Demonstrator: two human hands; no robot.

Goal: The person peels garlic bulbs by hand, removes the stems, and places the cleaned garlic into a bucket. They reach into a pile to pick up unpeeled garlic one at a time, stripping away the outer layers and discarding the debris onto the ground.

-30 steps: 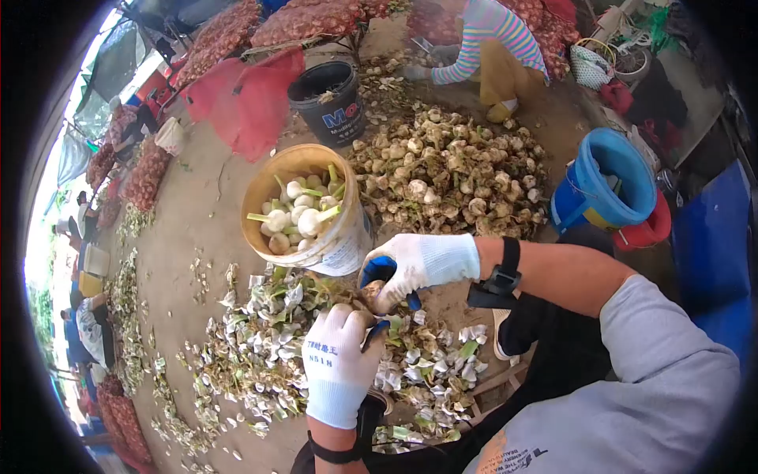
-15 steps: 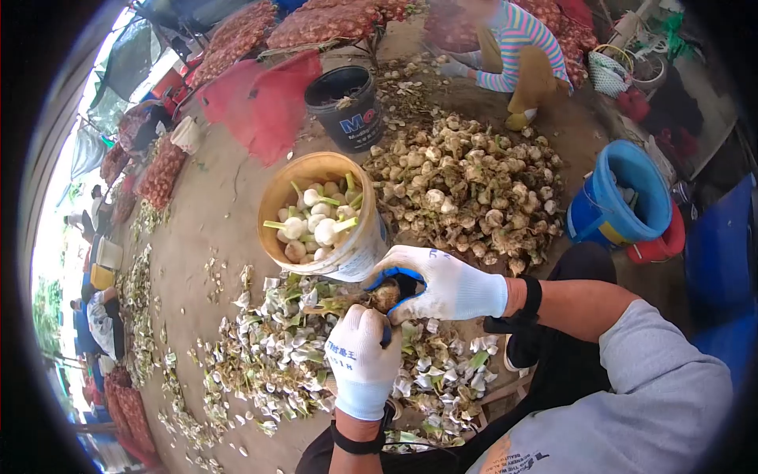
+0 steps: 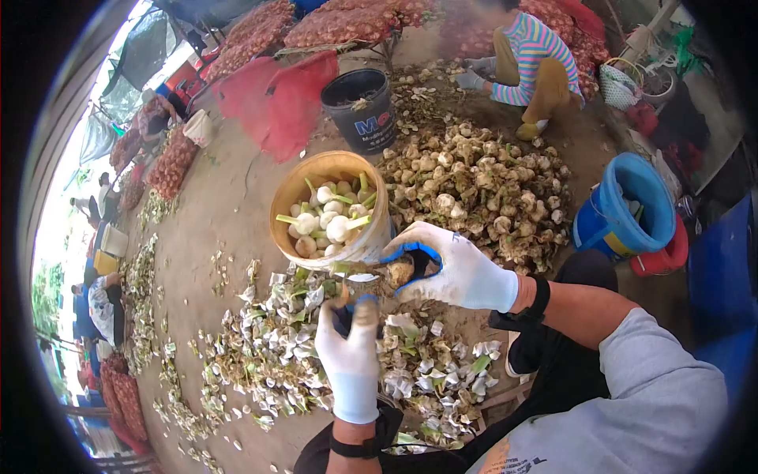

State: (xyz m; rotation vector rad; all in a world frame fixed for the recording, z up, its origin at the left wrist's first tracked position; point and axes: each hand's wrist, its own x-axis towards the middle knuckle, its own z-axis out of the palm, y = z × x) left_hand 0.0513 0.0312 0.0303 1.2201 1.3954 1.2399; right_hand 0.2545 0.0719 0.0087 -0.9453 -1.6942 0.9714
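Note:
My right hand point(image 3: 454, 270), in a white glove with blue on the fingers, is closed around a brownish garlic bulb point(image 3: 400, 271). Just left of it, my gloved left hand point(image 3: 349, 351) has its fingers curled at the bulb's stem side; what they grip is blurred. A pale strip point(image 3: 362, 277) shows between the hands. Directly beyond them stands a tan bucket point(image 3: 284, 189) holding several clean white garlic bulbs point(image 3: 306, 223) with short green stems. A large heap of untrimmed garlic point(image 3: 482, 186) lies past my right hand. Peeled skins point(image 3: 276, 347) cover the ground below my hands.
A black bucket point(image 3: 359, 110) stands behind the tan one. On the right is a blue bucket point(image 3: 632, 201) beside a red basin point(image 3: 665, 253). A person in a striped top point(image 3: 537, 55) crouches beyond the heap. Red netting point(image 3: 272, 103) and filled mesh sacks point(image 3: 339, 28) lie farther back.
My left hand has turned and its fingers have loosened from their tight wrap beside the bulb. My right hand, still holding the bulb, has shifted slightly up and right. The view has shifted a little.

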